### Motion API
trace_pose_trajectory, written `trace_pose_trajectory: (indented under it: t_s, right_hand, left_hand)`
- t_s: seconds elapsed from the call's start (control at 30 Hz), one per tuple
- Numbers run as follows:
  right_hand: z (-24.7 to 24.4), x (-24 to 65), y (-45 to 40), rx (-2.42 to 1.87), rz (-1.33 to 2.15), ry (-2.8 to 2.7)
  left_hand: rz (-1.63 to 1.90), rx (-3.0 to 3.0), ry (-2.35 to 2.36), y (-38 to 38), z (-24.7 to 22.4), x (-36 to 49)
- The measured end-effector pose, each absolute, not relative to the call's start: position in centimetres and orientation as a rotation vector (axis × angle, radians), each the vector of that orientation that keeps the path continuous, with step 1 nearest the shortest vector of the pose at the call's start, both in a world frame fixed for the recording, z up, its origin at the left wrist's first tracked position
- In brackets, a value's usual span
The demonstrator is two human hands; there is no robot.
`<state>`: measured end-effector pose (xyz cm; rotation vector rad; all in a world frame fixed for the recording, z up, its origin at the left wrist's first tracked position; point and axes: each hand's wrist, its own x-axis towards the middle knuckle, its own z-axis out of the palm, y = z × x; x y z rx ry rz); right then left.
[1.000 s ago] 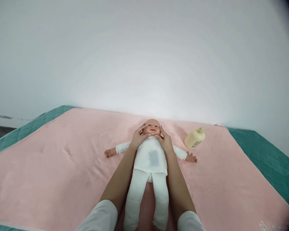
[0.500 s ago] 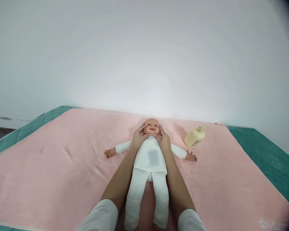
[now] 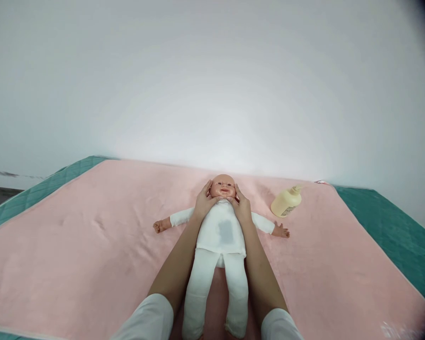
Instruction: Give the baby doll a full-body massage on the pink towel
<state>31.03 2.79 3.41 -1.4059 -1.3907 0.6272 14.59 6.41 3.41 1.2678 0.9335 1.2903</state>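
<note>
A baby doll [image 3: 221,231] in white clothes lies on its back on a pink sheet [image 3: 92,245], its arms spread and its legs toward me. My left hand [image 3: 204,202] cups the left side of the doll's head, thumb beneath the chin. On the other side, my right hand [image 3: 241,203] holds the head in the same way, its thumb also near the chin. Both forearms run along the doll's body. The fingertips beside the head are partly hidden.
A pale yellow pump bottle [image 3: 286,201] stands on the sheet to the right, just beyond the doll's outstretched hand. Green quilted padding [image 3: 386,231] shows past the sheet's edges. A plain pale wall [image 3: 212,85] rises behind.
</note>
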Motion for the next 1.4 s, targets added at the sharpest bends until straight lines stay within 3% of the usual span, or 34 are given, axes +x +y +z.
trace_pose_trajectory:
  t_s: [1.4]
  right_hand:
    - [2.8,30.4,3.0,-1.266,0.841,-1.191]
  left_hand:
    - [1.135,1.293,0.950,6.3,4.0,14.3]
